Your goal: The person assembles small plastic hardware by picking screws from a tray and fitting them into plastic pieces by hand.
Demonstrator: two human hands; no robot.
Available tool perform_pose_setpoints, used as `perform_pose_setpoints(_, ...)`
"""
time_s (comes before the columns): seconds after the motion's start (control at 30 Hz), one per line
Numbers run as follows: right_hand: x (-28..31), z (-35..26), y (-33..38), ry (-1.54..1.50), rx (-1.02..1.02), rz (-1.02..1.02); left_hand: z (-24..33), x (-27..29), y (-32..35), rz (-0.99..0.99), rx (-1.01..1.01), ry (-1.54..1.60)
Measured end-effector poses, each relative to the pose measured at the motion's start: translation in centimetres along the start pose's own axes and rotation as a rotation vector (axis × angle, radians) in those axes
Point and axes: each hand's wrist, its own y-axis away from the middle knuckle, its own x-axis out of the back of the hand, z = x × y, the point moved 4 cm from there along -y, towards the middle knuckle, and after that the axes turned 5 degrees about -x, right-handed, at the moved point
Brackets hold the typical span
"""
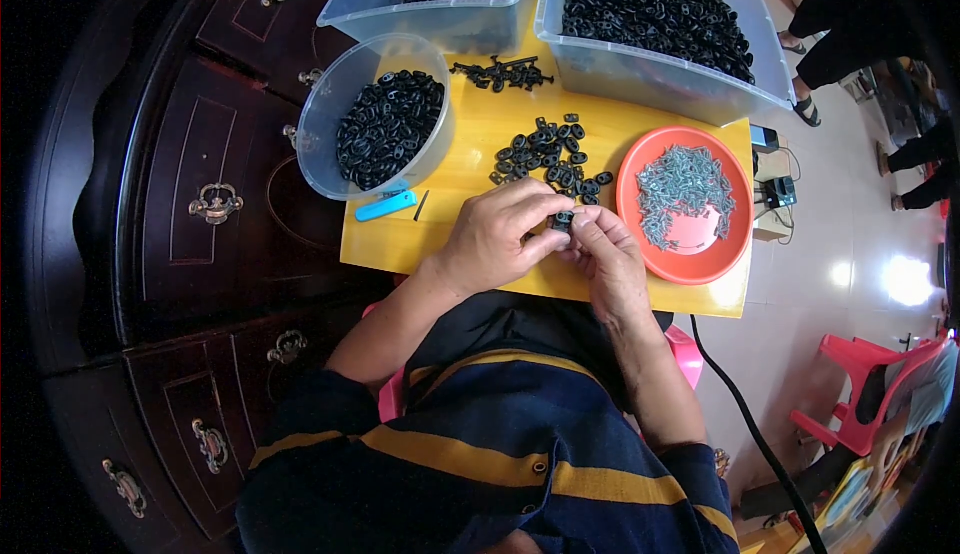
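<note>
Over the near edge of the yellow table, both hands meet around a small black plastic piece with two holes (563,220). My left hand (497,234) pinches it between thumb and fingers from the left. From the right, the thumb and fingertips of my right hand (614,259) close on it too; whether they also hold a screw is hidden. Just beyond the hands lies a loose pile of similar black two-hole pieces (545,150). A red-orange round dish (692,230) holding many silver screws (680,186) stands right of my right hand.
On the yellow table (400,246) are a round clear tub (320,149) of black pieces, a blue-handled cutter (386,206), a thin black strip (421,206) and black rods (505,74). Two clear bins stand behind. Dark drawers (200,204) flank the left; a black cable (745,414) hangs right.
</note>
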Motion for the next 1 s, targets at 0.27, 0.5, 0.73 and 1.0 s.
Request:
perform_pose_setpoints(0.27,-0.14,0.26,-0.04,0.013,-0.006,0.013,-0.26,-0.19,0.18,0.018,-0.02,-0.019)
perform_pose_setpoints(0.5,-0.1,0.43,0.04,0.021,-0.003,0.001,-0.2,-0.11,0.05,0.016,-0.049,-0.037)
perform_pose_setpoints(0.73,0.03,0.63,0.03,0.052,0.017,-0.001,-0.35,-0.19,-0.09,0.026,-0.081,-0.038)
perform_pose_setpoints(1.0,0.05,0.33,0.18,0.064,0.032,0.02,-0.44,-0.25,-0.35,0.017,-0.105,0.021)
